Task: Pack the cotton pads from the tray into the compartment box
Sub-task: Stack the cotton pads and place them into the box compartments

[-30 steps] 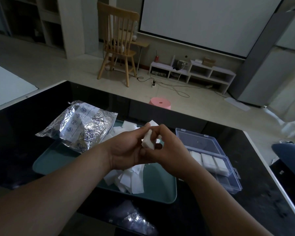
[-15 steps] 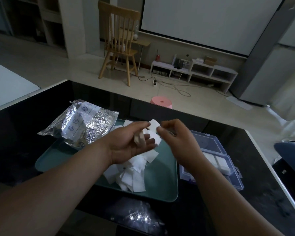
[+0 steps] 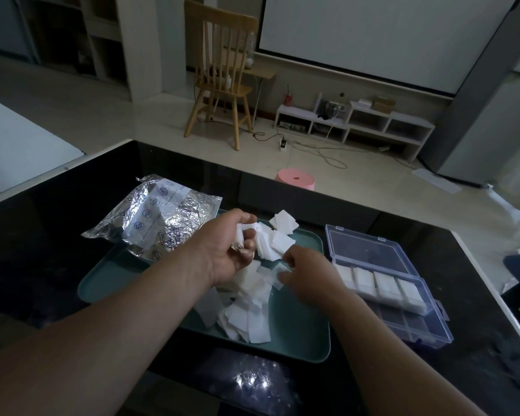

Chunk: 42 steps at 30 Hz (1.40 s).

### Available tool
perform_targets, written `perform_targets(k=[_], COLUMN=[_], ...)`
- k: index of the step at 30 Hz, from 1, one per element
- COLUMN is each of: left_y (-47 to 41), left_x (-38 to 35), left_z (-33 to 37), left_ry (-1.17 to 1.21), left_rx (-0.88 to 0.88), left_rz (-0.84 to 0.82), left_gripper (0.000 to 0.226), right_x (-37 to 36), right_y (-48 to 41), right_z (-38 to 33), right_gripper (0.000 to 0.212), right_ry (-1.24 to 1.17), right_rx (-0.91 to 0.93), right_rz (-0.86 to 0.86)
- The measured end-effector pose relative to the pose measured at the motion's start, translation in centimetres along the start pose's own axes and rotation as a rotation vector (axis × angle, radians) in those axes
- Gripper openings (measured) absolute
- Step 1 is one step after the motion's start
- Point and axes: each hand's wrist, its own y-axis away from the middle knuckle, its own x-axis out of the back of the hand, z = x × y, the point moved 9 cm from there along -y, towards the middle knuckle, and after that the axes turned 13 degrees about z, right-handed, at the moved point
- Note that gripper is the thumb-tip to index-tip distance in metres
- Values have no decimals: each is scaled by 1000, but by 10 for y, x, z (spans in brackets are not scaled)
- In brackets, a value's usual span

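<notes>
On the teal tray (image 3: 108, 283) cotton pads (image 3: 252, 298) are heaped; a stack (image 3: 241, 232) is gripped in the left hand's (image 3: 225, 250) curled fingers. The right hand (image 3: 309, 271), lately at that stack, is now lowered and another pad (image 3: 278, 273) seems pinched: more is judged to be gathered for the compartment box (image 3: 433, 325).

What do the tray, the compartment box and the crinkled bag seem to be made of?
Tray: probably plastic, matte teal, with a smooth, rounded, moulded rim. Compartment box: clear, slightly bluish hard plastic, glossy; the dark table shows through it. Bag: seemingly metal foil or foil-coated film, shiny silver with sharp creases and a white printed panel.
</notes>
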Motion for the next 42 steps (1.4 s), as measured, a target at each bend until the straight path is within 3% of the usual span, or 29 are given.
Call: perform_targets(k=[4,12,15,19,22,24,27,31,35,42], left_y=[-2,5,6,10,19,26,31,26,28,36], left_x=[0,-3,-1,-1,-12,-24,-34,-26,-26,-35], left_z=[-3,-5,-7,-16,-25,-29,-29,-25,-25,-20], left_ry=[-16,-61,-98,-162,-219,-219,-203,-186,-171,-16], left_rx=[15,37,28,73,117,133,119,85,71,63], left_rz=[-1,-27,-24,-49,-146,-243,-331,-287,-257,-327], left_gripper=[9,13,15,12,15,25,33,26,26,35], right_x=[-15,-11,-1,34,66,70,68,61,58,74], right_y=[2,10,11,13,19,25,33,36,31,31], right_z=[-8,-18,-6,4,-7,-21,-37,-41,-34,-22], right_gripper=[47,19,15,21,15,10,7,14,5,15], right_ry=[122,235,81,-319,-598,-700,-710,-696,-588,-702], right_rx=[63,166,59,-90,-88,-32,57,81,39,-37], right_rz=[-63,23,36,161,285,251,165,121,221,392])
